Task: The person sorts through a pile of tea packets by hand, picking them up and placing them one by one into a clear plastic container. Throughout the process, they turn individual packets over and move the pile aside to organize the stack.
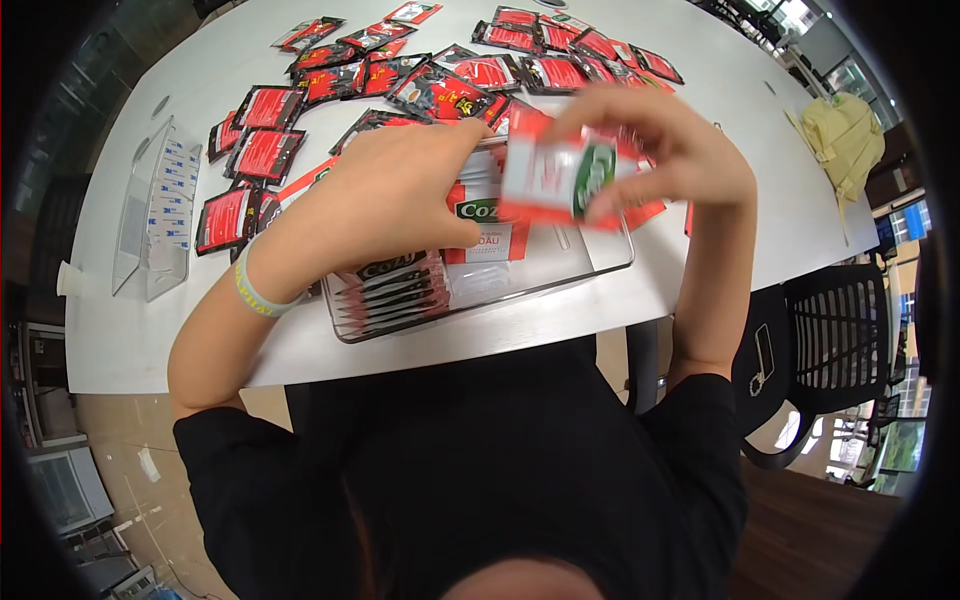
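Observation:
My right hand is closed on a red and white Cozy sachet, a little blurred, above the right part of a clear tray. Over the tray's left part is my left hand, thumb and fingers apart, beside another Cozy sachet standing in the tray. Whether its fingertips touch that sachet is unclear. A row of overlapping Cozy sachets fills the tray's front left. The back of the tray is partly hidden by my hands.
Many red and black packets lie scattered across the back and left of the white table. A clear plastic holder stands at the left. At the right edge are a yellow bag and a black chair.

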The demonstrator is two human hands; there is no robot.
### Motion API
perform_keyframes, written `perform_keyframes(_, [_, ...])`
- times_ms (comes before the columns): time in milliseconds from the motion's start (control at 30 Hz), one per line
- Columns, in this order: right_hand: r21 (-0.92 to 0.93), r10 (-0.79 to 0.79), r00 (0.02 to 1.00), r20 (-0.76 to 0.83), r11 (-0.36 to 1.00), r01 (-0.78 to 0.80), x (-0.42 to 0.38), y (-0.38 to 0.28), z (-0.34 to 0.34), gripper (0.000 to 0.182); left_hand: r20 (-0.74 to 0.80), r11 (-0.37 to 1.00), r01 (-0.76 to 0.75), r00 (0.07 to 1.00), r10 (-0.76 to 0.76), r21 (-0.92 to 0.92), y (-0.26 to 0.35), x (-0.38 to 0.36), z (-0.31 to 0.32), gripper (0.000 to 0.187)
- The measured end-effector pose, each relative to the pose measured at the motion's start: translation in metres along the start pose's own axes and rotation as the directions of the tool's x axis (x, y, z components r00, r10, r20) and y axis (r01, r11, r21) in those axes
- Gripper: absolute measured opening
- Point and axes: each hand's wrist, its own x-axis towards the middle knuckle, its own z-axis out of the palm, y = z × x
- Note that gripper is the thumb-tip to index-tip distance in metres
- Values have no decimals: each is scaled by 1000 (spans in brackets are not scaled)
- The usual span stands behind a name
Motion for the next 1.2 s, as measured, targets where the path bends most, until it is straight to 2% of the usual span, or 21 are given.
perform_keyframes(33, [-27,-96,972,212,994,104,6,-2,-1,64,-13,1000,-12,1000,12,2,-2,-1,1,56])
perform_keyframes(67, [-92,166,932,322,985,-144,8,-12,1,66,-12,1000,-3,1000,3,1,-2,-2,0,56])
perform_keyframes(100, [-187,413,816,406,911,-368,15,-29,8,68,8,1000,8,1000,-8,-27,-1,-2,-2,59])
perform_keyframes(133, [-298,484,804,347,869,-395,22,-36,19,70,28,998,19,999,-17,-55,-1,-2,-4,63])
perform_keyframes(200, [-643,413,905,101,722,-258,18,-27,45,66,59,997,24,998,-20,-78,-1,-1,-8,65])
perform_keyframes(233, [-669,492,870,38,659,-344,23,-35,47,61,94,994,23,995,-13,-104,-1,0,-9,68])
perform_keyframes(267, [-668,493,869,37,660,-345,26,-34,46,61,96,994,23,995,-13,-104,-3,0,-7,68])
perform_keyframes(367, [-358,368,899,-238,827,-433,29,-28,44,52,77,997,-8,997,13,-71,-7,-2,-3,69])
perform_keyframes(500, [-293,307,927,-216,885,-361,19,-6,46,43,46,997,-31,998,34,-68,-6,-2,-3,70])
perform_keyframes(567, [-135,215,934,-287,956,-262,13,-1,42,36,64,997,-28,997,33,-70,-5,-1,-4,71])
perform_keyframes(600, [-76,324,914,-245,933,-351,14,-10,36,39,81,998,-16,996,22,-66,-4,-1,-6,71])
perform_keyframes(633, [-77,324,914,-244,933,-351,12,-10,34,39,98,998,-5,995,11,-62,-3,-1,-6,71])
perform_keyframes(700, [-304,108,993,-52,945,-119,10,-9,30,41,99,997,1,995,7,-79,-3,-1,-6,70])
perform_keyframes(733, [-306,108,993,-51,945,-118,11,-13,34,41,100,995,9,995,1,-95,-3,-1,-7,69])
perform_keyframes(800, [-271,326,945,-33,907,-322,19,-23,50,48,81,993,-7,997,17,-121,-1,-2,-8,66])
perform_keyframes(833, [-367,204,971,-124,900,-236,20,-13,65,53,64,989,-22,997,32,-145,0,-3,-9,64])
perform_keyframes(867, [-366,205,971,-126,900,-237,21,-14,67,53,66,989,-23,997,33,-145,-1,-3,-8,64])
perform_keyframes(933, [-486,441,897,-11,782,-390,27,-26,70,56,79,979,6,997,11,-204,-4,-4,-6,77])
perform_keyframes(1067, [-513,266,949,-171,798,-316,24,-18,76,60,10,981,-43,999,46,-190,-5,-5,1,69])
perform_keyframes(1133, [-545,301,941,-157,768,-337,24,-22,72,64,27,998,-2,1000,4,-55,-1,-4,0,60])
perform_keyframes(1200, [-575,333,932,-141,739,-351,22,-23,71,69,9,999,-5,1000,5,-43,-3,-4,3,59])
